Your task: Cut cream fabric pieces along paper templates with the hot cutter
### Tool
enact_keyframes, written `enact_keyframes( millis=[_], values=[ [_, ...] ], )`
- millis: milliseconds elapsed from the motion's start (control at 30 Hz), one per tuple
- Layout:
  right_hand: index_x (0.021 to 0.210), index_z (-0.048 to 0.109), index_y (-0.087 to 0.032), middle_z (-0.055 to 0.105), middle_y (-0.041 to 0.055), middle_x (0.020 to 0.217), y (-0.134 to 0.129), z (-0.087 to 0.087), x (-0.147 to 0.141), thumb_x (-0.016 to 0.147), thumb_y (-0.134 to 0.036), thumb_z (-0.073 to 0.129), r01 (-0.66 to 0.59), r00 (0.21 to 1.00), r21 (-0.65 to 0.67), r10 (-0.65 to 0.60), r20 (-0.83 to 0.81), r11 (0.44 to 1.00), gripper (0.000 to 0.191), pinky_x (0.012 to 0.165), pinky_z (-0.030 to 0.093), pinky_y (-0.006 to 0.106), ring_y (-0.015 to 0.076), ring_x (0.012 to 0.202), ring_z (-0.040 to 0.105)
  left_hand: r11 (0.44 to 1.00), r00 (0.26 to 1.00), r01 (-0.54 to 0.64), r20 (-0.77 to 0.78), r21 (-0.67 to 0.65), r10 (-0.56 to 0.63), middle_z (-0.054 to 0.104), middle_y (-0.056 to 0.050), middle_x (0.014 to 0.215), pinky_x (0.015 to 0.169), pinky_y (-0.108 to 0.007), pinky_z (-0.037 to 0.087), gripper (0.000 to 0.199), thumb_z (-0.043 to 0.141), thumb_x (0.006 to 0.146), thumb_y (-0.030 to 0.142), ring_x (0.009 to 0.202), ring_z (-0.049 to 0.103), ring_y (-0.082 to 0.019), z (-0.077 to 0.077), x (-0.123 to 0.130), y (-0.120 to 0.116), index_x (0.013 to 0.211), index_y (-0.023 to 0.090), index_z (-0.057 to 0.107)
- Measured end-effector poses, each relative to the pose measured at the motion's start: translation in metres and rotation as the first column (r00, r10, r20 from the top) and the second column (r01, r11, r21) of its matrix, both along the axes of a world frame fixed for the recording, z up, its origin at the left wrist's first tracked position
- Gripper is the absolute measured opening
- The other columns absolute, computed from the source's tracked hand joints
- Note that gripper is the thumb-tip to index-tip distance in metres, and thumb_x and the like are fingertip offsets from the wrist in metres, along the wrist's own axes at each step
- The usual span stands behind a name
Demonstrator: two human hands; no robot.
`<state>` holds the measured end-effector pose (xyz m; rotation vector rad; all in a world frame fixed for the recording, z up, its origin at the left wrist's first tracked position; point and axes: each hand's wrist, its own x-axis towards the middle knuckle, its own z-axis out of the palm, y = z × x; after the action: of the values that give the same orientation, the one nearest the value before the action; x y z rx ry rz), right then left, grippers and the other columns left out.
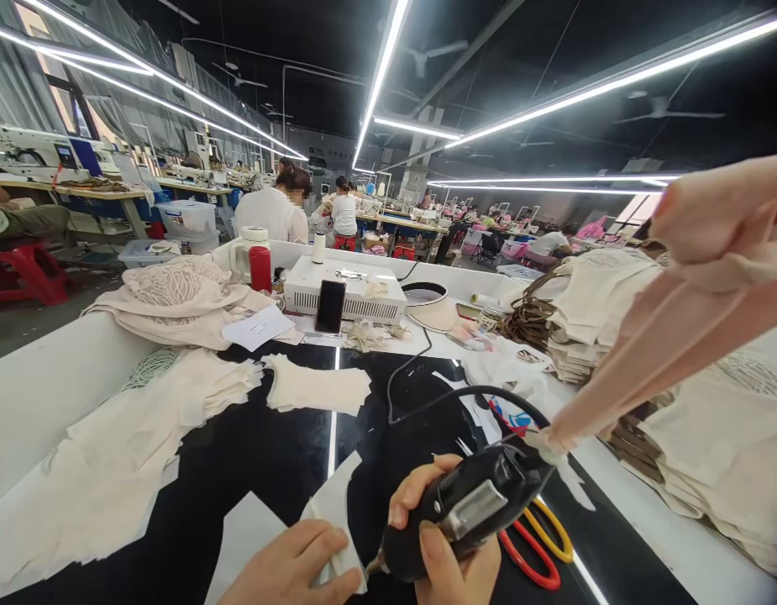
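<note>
from my remote seat i saw the left hand (293, 561) pinching a white piece (330, 508) over the near edge of the bench (262, 449). the right hand (448, 571) was wrapped around a black tool (467, 504), its tip right by that piece; i couldn't tell whether they touched. scissors (542, 549) lay toward the right edge, cream cloth (123, 454) along the left, and a phone (330, 307) leaned near the far edge.

No text can be read: print on the paper (254, 329) by the tabletop's (268, 454) far left corner and lettering on the back wall (330, 156) are too small.
</note>
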<state>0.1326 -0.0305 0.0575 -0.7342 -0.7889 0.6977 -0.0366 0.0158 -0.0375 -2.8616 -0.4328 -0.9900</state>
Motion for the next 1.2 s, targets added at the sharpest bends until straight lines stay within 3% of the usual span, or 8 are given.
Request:
enact_keyframes(
  millis=[133,300,467,667,1200],
  values=[
    [0.121,0.057,-0.031,0.065,-0.0037,0.083,0.007,-0.005,0.01,0.091,-0.042,0.078,-0.009,0.999,-0.015,0.01,0.049,1.0,0.038,0.062,0.051,0.025,0.0114,0.065,0.063,1.0,0.999,0.003,-0.049,-0.009,-0.003,0.066,-0.009,0.114,0.082,-0.032,0.063,0.023,0.067,0.096,0.019,0.095,0.067,-0.023,0.006,-0.001,-0.001,0.118,0.022,0.065],
    [0.121,0.059,-0.029,0.066,-0.0029,0.083,0.008,-0.004,0.017,0.093,-0.03,0.075,-0.021,0.99,0.05,0.013,0.14,0.999,0.033,0.06,0.054,0.027,0.0131,0.065,0.064,0.995,0.974,-0.04,-0.227,-0.092,0.018,0.063,-0.013,0.126,0.096,-0.038,0.062,0.05,0.086,0.083,0.022,0.113,0.066,-0.028,0.027,-0.004,-0.01,0.126,0.021,0.061],
    [0.119,0.063,-0.026,0.068,-0.0028,0.082,0.009,0.004,0.018,0.089,-0.028,0.079,-0.005,0.991,0.076,-0.005,0.135,0.997,0.034,0.06,0.056,0.029,0.0144,0.064,0.064,0.98,0.956,-0.059,-0.293,-0.191,0.001,0.06,-0.015,0.129,0.1,-0.042,0.06,0.041,0.08,0.09,0.022,0.118,0.064,-0.029,0.043,-0.006,-0.013,0.126,0.021,0.061],
    [0.117,0.064,-0.026,0.068,-0.0035,0.08,0.009,0.009,0.016,0.087,-0.029,0.081,-0.008,0.995,0.07,0.001,0.101,0.997,0.034,0.058,0.056,0.028,0.014,0.062,0.063,0.979,0.962,-0.056,-0.273,-0.199,-0.001,0.059,-0.017,0.131,0.103,-0.042,0.058,0.033,0.073,0.096,0.025,0.123,0.062,-0.029,0.044,-0.006,-0.015,0.127,0.021,0.062],
    [0.119,0.06,-0.026,0.065,-0.0028,0.082,0.007,0.002,0.014,0.092,-0.027,0.074,0.005,0.984,0.024,-0.009,0.179,1.0,0.031,0.061,0.055,0.032,0.0153,0.064,0.064,0.973,0.961,-0.061,-0.275,-0.222,-0.003,0.057,-0.016,0.131,0.105,-0.043,0.057,0.037,0.077,0.093,0.024,0.126,0.059,-0.03,0.049,-0.005,-0.014,0.128,0.022,0.062]
  ],
)
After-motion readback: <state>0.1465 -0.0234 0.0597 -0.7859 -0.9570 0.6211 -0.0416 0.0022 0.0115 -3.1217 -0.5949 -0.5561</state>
